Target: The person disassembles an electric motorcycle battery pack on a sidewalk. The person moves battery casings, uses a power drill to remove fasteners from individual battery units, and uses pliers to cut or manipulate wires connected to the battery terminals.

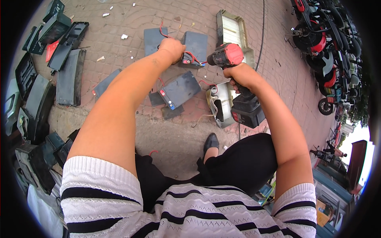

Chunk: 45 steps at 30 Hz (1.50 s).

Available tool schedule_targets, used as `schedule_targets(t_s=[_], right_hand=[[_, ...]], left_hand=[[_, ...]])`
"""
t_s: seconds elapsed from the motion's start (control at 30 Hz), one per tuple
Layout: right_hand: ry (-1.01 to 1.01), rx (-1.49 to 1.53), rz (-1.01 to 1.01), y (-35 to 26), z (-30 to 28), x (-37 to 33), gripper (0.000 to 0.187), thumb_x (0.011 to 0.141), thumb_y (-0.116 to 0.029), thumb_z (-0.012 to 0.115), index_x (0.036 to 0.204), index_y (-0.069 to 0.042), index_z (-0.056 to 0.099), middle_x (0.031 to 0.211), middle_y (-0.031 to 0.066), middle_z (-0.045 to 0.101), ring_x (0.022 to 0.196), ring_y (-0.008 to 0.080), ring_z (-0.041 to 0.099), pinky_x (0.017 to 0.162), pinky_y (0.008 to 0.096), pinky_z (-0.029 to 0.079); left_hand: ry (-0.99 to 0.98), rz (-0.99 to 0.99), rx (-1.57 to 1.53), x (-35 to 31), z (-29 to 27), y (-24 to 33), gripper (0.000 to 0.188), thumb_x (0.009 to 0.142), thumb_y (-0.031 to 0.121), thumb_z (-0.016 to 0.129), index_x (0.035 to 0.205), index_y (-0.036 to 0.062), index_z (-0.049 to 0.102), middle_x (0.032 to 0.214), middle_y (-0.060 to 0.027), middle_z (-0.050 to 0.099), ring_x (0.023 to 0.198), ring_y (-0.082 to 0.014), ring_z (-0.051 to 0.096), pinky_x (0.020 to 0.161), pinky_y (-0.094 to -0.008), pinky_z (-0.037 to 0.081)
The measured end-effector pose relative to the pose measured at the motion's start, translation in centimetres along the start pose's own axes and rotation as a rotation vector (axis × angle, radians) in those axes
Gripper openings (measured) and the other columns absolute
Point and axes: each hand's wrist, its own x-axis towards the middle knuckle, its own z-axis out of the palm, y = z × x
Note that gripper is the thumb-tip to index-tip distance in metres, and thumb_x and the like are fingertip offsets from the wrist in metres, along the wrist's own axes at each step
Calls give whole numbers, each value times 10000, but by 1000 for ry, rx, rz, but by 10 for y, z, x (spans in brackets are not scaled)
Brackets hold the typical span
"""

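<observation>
My right hand (pixel 243 76) is wrapped around the handle of a red and black cordless drill (pixel 227 55). The drill's nose points left, its tip close to the terminal at the near edge of a dark grey battery (pixel 195 43). At that battery's left side, my left hand (pixel 172 49) is closed on a red wire (pixel 192 55), which shows on both sides of the fist; the fingertips are partly hidden. Behind the left hand lies a second grey battery (pixel 154 39). Nearer to me, another battery (pixel 180 90) sits tilted, with red wires at its terminals.
Pale plastic casings (pixel 234 29) lie beyond the drill, and another open casing (pixel 223 104) with loose wires sits below it. Several black cases (pixel 70 77) and batteries crowd the left. A black cable (pixel 262 39) crosses the paving. Parked motorbikes (pixel 317 43) stand at right.
</observation>
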Motion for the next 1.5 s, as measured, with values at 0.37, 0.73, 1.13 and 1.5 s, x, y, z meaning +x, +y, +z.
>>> schedule_targets(t_s=[0.37,0.73,1.13,1.5], right_hand=[[19,-182,-110,-24,24,-7,286,802,-199,631,675,45,550,536,122,550,428,218,575,432,363,482],[9,-510,-250,-19,15,-7,272,798,-179,545,776,33,715,698,148,691,594,254,682,599,379,553],[10,-439,-251,-7,8,-53,309,833,-277,619,848,14,720,719,120,694,563,225,667,560,364,551],[4,134,-79,18,-6,-27,202,759,-194,679,722,-21,582,642,56,551,489,172,547,447,333,487]], left_hand=[[122,43,8,-9,15,-31,246,791,202,697,1035,176,681,978,-73,713,926,-277,697,703,-404,559],[175,79,109,-14,13,-33,158,881,160,543,910,133,697,878,-135,710,853,-320,698,703,-441,550],[52,50,61,-32,17,-13,190,838,192,630,929,42,701,938,-185,709,891,-355,692,777,-451,554],[-191,144,-200,-43,-10,-4,384,851,403,687,971,40,727,956,-213,698,944,-398,657,813,-468,520]])
